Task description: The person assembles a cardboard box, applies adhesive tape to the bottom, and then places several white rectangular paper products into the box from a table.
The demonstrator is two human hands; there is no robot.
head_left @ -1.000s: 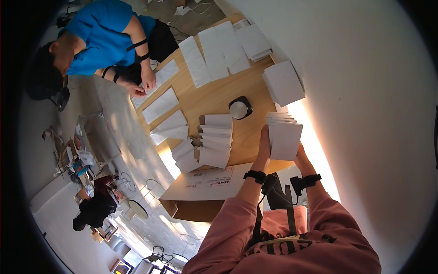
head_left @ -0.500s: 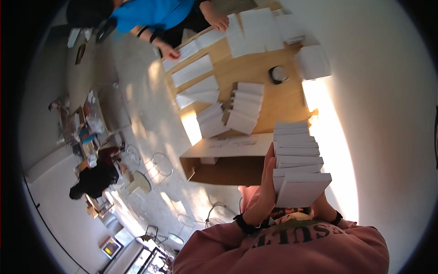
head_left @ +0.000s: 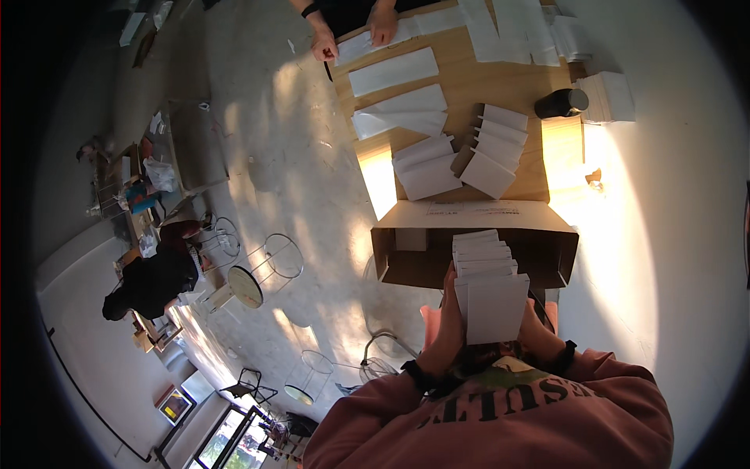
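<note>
Together, two hands (left hand [head_left: 447,328], right hand [head_left: 537,328]) hold one stack of white sheets [head_left: 489,281].

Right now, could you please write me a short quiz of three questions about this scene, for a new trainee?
1. True or false: the stack of white flat boxes is held between the left hand and the right hand.
2. What stands open just beyond the stack?
3. Which lies nearer the black cylindrical cup: A, stacked white sheets; B, a wire stool?

Key: 1 true. 2 the brown cardboard carton. 3 A.
</note>
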